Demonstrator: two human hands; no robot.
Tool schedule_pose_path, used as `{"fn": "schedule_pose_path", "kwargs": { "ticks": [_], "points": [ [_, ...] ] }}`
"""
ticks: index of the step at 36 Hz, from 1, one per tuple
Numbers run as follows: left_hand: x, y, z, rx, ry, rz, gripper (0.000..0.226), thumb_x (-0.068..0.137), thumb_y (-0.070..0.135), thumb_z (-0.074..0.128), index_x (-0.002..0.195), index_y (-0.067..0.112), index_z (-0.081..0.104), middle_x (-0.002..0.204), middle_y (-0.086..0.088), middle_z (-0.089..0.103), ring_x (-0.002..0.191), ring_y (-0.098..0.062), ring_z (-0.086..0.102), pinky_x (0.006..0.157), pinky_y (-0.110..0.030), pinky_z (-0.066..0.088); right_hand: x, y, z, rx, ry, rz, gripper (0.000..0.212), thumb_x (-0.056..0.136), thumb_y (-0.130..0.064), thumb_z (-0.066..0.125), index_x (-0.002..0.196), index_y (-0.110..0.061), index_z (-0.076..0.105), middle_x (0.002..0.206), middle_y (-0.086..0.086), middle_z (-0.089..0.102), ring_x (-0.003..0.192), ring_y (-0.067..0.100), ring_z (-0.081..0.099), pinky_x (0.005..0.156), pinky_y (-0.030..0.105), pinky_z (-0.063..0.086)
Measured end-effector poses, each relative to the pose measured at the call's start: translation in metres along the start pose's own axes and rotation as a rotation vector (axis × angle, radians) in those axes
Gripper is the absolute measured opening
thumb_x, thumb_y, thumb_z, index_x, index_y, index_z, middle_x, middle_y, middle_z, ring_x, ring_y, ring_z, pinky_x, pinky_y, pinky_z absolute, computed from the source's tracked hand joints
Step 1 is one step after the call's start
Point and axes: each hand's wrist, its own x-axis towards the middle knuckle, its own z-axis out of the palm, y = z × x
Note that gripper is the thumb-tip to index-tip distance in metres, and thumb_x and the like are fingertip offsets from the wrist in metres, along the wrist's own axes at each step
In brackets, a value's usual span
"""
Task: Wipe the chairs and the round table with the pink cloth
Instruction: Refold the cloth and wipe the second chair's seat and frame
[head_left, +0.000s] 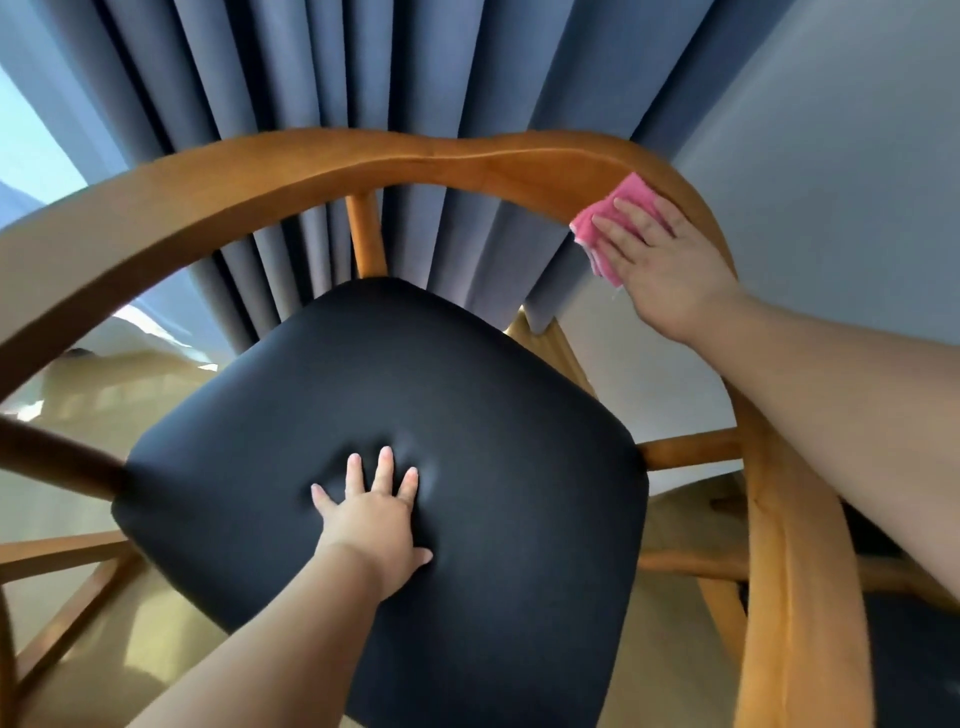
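Right hand (660, 260) lies flat, fingers straight, pressing the pink cloth (597, 218) onto the chair (311, 171) rail, far right. The cloth looks soft, light and folded, so it is probably best pinned under the palm. Left hand (371, 514) is spread on the black seat (467, 389), gripping nothing. The count is one cloth and one chair, with no round table in view.

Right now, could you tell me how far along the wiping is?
Done: no wipe marks show, so unconfirmed. In hand: the right hand presses the pink cloth on the right bend of the chair's wooden rail; the left hand braces on the black seat. Left: likely the rest of this chair; the round table is out of view.
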Motion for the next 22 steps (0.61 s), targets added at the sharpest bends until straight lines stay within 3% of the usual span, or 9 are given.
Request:
{"fn": "schedule_pose_path", "kwargs": {
  "ticks": [7,17,22],
  "points": [
    [0.001,0.000,0.006,0.013,0.021,0.010,0.089,0.088,0.063,0.044,0.150,0.026,-0.010,0.156,-0.005,-0.022,0.141,-0.040,-0.016,0.107,-0.068,0.010,-0.048,-0.015,0.010,0.042,-0.157,0.067,0.064,0.090,-0.027,0.002,0.149,-0.010,-0.015,0.160,0.010,-0.016,0.146,0.033,-0.019,0.115,0.049,-0.014],
    [0.006,-0.003,0.008,0.032,0.040,0.015,0.089,0.087,0.066,0.041,0.150,0.028,-0.011,0.156,-0.005,-0.022,0.142,-0.039,-0.015,0.107,-0.068,0.011,-0.098,-0.038,0.009,0.022,-0.341,0.117,0.064,0.099,-0.030,0.025,0.153,-0.009,0.000,0.161,0.015,-0.010,0.146,0.038,-0.016,0.111,0.054,-0.017],
    [0.006,-0.004,0.009,0.034,0.047,0.024,0.089,0.088,0.066,0.039,0.149,0.027,-0.011,0.156,-0.005,-0.022,0.141,-0.040,-0.016,0.107,-0.068,0.010,-0.100,-0.038,0.012,0.027,-0.339,0.127,0.063,0.098,-0.030,0.015,0.152,-0.008,-0.007,0.160,0.014,-0.014,0.145,0.036,-0.020,0.110,0.052,-0.019]
  ]
}}
